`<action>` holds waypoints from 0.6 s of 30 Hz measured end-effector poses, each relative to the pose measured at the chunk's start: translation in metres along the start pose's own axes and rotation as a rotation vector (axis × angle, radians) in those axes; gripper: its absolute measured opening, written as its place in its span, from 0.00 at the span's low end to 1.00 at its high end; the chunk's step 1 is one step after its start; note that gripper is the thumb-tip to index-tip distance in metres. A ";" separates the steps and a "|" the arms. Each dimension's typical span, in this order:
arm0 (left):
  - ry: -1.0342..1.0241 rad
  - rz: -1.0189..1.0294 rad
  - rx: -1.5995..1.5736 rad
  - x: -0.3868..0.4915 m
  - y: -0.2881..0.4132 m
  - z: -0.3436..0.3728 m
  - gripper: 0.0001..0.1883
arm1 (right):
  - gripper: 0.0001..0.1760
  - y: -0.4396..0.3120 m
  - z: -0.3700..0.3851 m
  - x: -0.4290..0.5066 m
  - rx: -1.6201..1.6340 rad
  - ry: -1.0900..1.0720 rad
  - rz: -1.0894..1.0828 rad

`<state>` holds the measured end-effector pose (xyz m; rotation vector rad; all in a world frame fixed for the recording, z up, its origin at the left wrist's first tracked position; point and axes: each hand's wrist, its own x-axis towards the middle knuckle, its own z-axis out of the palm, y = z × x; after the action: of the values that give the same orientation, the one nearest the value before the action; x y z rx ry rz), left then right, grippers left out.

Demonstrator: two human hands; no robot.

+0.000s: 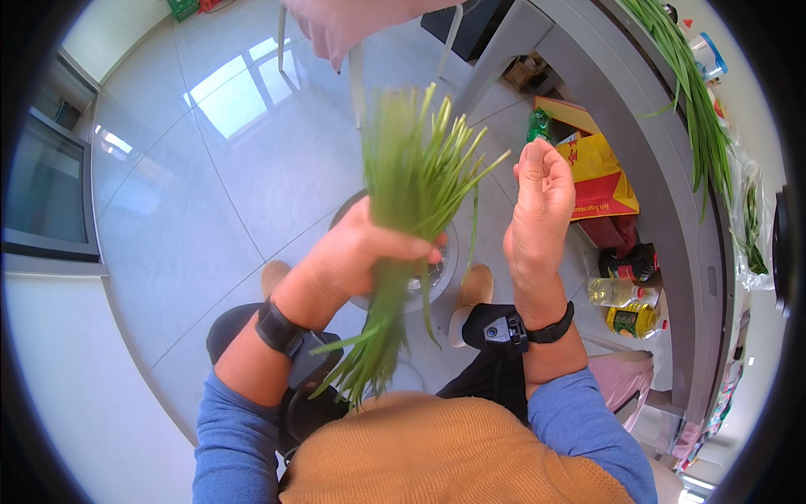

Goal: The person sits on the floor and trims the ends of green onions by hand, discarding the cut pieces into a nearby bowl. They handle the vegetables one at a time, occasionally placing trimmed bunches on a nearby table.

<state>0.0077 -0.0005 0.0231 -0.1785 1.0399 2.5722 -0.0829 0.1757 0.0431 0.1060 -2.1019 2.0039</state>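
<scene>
My left hand [368,242] is closed around the middle of a bunch of long green garlic chives [409,170]. The pale cut ends point up and away from me, and the leafy ends hang towards my lap; part of the bunch is blurred. To the right, apart from the bunch, my right hand [541,195] is raised with its fingers curled and thumb up; whether it holds something is not clear. Below the bunch, on the floor between my feet, stands a round container [448,271], mostly hidden by my left hand and the chives.
More chives [699,107] lie on the grey table [680,252] at the right, beside a clear plastic bag [752,252]. Under it are a red and yellow bag [598,170], a green bottle [539,125] and oil bottles [630,320]. A cloth-covered chair [352,25] stands ahead.
</scene>
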 end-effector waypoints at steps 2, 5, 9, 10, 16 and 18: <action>-0.005 0.019 -0.037 -0.002 0.004 -0.003 0.25 | 0.25 0.002 0.002 -0.003 0.104 -0.104 0.064; 0.022 0.066 -0.074 -0.003 0.005 -0.003 0.25 | 0.29 0.001 0.008 -0.008 0.203 -0.168 0.341; 0.047 0.124 0.035 -0.001 0.005 0.000 0.25 | 0.35 0.002 0.017 -0.023 0.309 -0.526 0.378; 0.056 0.159 0.056 0.000 0.004 0.002 0.24 | 0.35 0.002 0.019 -0.025 0.364 -0.616 0.276; 0.006 0.159 0.120 0.001 0.001 0.001 0.25 | 0.26 -0.005 0.018 -0.025 0.458 -0.566 0.325; -0.075 0.115 0.137 -0.001 0.002 -0.002 0.27 | 0.22 -0.010 0.016 -0.025 0.416 -0.474 0.327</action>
<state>0.0080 -0.0031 0.0234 0.0140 1.2257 2.5744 -0.0589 0.1561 0.0466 0.3611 -2.0090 2.8307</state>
